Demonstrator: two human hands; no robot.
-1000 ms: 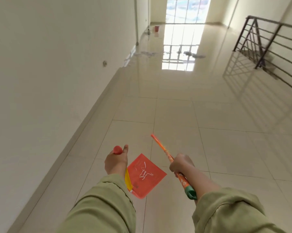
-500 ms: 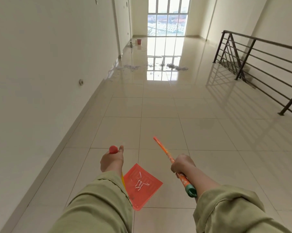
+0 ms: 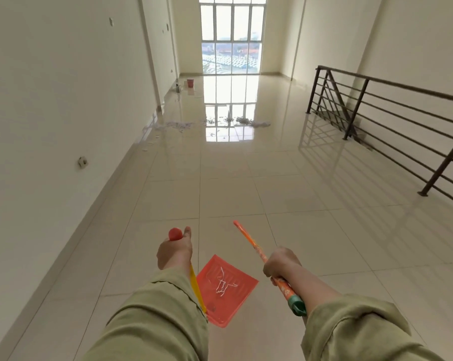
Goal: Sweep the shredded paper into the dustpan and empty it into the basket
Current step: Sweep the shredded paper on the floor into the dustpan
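While the person stood in a long, pale corridor, the left hand (image 3: 175,252) was curled round the top of a yellow stick handle (image 3: 197,287) capped with a round red knob (image 3: 175,234), the thumb lying up beside the knob. That handle ran down to a flat, ribbed, orange-red plastic dustpan (image 3: 226,290), which hung low between the two forearms, just above the glossy cream floor tiles (image 3: 246,183). A few thin white strips of paper (image 3: 221,284) lay on the pan's face.

The right hand (image 3: 280,264) was closed in a fist round an orange patterned broom handle (image 3: 251,246), whose thin end pointed up and away to the left while its green plastic collar (image 3: 297,304) sat below the wrist; the bristle end was hidden. Both arms wore loose olive-green sleeves (image 3: 152,321).

Well ahead down the corridor, the scattered white shredded paper (image 3: 181,125) lay across the floor in a loose band, from the left wall towards the middle, with a further clump (image 3: 251,122) on the right side of the window's bright reflection. Farther still, near the tall gridded window (image 3: 231,35), stood a small red basket (image 3: 190,82) close to the left wall. A dark metal stair railing (image 3: 381,113) ran along the right side.
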